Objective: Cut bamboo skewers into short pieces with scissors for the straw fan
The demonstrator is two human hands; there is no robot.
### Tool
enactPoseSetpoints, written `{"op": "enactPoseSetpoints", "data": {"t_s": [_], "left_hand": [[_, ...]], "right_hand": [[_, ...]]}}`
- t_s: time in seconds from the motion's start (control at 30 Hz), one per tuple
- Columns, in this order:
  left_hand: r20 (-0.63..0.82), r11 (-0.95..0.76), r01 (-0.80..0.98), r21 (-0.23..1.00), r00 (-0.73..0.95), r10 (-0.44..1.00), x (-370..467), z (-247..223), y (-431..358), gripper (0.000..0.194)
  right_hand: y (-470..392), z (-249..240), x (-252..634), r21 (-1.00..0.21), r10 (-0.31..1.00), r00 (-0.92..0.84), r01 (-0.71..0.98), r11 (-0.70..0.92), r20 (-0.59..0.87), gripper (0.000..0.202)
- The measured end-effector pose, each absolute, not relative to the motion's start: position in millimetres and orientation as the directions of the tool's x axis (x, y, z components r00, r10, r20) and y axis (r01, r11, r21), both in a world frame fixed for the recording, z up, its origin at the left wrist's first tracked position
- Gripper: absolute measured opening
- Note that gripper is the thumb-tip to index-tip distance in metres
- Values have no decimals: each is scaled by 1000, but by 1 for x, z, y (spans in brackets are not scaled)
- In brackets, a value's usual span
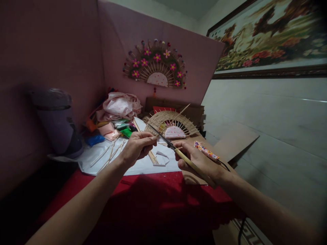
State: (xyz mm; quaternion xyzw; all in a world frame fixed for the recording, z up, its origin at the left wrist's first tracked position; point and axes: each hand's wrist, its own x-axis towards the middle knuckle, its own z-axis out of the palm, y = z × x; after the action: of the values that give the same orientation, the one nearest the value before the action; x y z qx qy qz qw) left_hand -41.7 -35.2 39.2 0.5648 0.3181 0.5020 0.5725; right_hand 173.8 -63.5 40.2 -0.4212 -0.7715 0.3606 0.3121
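My left hand [139, 144] is closed in a pinch on the lower end of a thin wooden stick [182, 111], which slants up to the right. In my right hand [192, 158] lies a long tool with a yellow handle [190, 162] and a narrow dark metal end, pointing up and left. This end crosses close to the stick near my left fingertips; I cannot tell whether they touch. Behind both hands lies a woven straw fan [163, 119] with stick ribs and a pink-dotted white half-round base [175, 132].
White paper [138, 166] with loose sticks [111, 154] covers part of the red cloth [143, 200]. A flower-patterned handle [206, 150] with a black cable lies right. At left stand a purple flask [57, 126] and bundled fabric [122, 105]. A decorated fan [157, 64] hangs on the pink board.
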Motion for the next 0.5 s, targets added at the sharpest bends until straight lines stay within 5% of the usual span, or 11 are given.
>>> {"op": "enactPoseSetpoints", "data": {"t_s": [0.5], "left_hand": [[198,-157,-176,972,254,947,-40,42,-37,25]], "right_hand": [[-63,44,167,-830,876,-460,425,360,144,53]]}}
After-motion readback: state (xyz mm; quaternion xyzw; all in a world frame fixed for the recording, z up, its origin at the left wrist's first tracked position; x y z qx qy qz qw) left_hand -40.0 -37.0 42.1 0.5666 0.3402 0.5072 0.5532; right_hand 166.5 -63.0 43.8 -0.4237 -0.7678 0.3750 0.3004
